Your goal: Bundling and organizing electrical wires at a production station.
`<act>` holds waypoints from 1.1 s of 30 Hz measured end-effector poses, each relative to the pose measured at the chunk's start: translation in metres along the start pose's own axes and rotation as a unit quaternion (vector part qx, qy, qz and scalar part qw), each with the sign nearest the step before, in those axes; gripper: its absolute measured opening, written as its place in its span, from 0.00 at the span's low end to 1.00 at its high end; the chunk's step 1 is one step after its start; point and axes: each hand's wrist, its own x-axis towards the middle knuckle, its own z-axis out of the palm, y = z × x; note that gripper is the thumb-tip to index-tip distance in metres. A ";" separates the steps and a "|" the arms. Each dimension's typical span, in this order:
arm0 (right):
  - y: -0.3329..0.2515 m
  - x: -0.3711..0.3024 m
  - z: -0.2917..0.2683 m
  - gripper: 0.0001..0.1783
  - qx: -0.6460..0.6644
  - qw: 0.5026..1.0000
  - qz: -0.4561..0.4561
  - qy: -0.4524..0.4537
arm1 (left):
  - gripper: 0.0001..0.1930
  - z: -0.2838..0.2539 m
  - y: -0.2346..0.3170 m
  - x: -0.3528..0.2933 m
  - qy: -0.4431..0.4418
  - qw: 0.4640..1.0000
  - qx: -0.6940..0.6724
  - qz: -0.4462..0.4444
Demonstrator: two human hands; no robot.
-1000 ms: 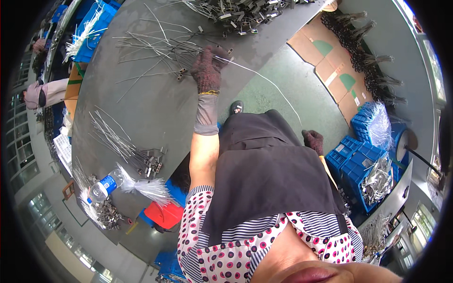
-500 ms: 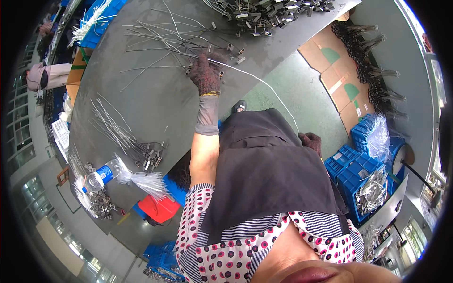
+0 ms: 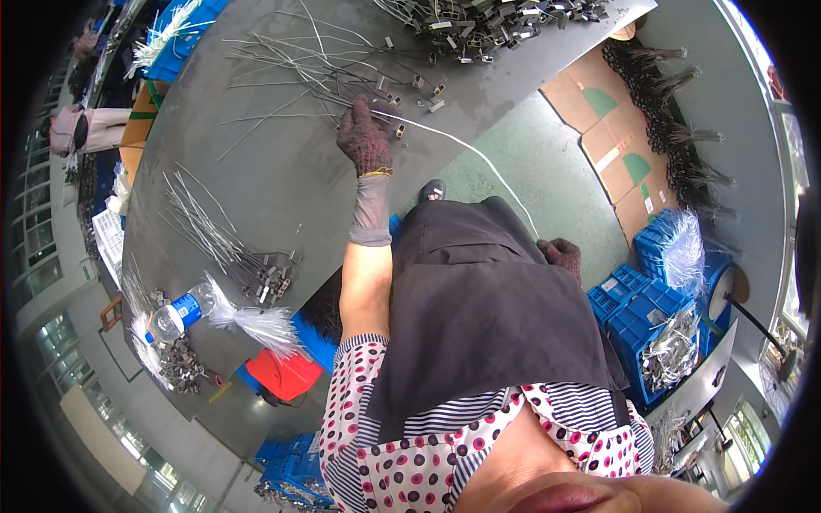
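Left hand (image 3: 366, 141) in a dark red-brown knitted glove, fingers curled down over the ends of some thin wires. Cannot tell how tightly closed, with the fingertips partly hidden. Right hand (image 3: 560, 254) in a matching glove, lower down and off to the right, curled nearly into a fist, with the end of 1 white wire (image 3: 445, 134) pinched at the fingertips. Smooth and bendy, that white wire, running in a soft curve through the air from the left hand to the right hand.

Just past the left hand and to its left, the thin wires (image 3: 299, 73), grey and straight like sticks, fanned out in a messy bunch. Just right of the left hand, small shiny metal clips (image 3: 400, 130), boxy in shape. A little more room between the left hand and these clips than 0.5 seconds ago, and the white wire still stretched between both hands.

Under all this, a flat, dull grey table (image 3: 265, 184). Farther out past the left hand, a big heap of clips (image 3: 487, 26). Nearer than the left hand and to its left, another wire bunch (image 3: 205, 227), then a clear plastic bottle (image 3: 177, 318) with a blue label. Right of the right hand, hard blue crates (image 3: 620, 286). Beyond the right hand, flat brown cardboard (image 3: 599, 111).
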 end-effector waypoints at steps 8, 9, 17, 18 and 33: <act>-0.040 0.011 0.018 0.15 0.017 0.988 -0.137 -0.072 | 0.12 0.009 -0.016 -0.018 -0.043 0.992 0.075 -0.086; -0.040 0.014 0.017 0.15 0.024 0.985 -0.147 -0.082 | 0.11 0.007 -0.015 -0.019 -0.072 0.992 0.034 -0.096; -0.039 0.045 0.011 0.15 0.052 0.988 -0.063 -0.132 | 0.11 0.003 -0.011 -0.035 -0.120 0.977 0.052 -0.167; -0.049 0.051 0.018 0.15 0.104 0.977 -0.118 -0.147 | 0.11 0.006 -0.014 -0.035 -0.129 0.974 0.100 -0.156; -0.310 0.063 0.174 0.35 0.199 0.915 -0.286 -0.204 | 0.12 0.022 -0.021 -0.017 -0.335 0.882 0.296 0.150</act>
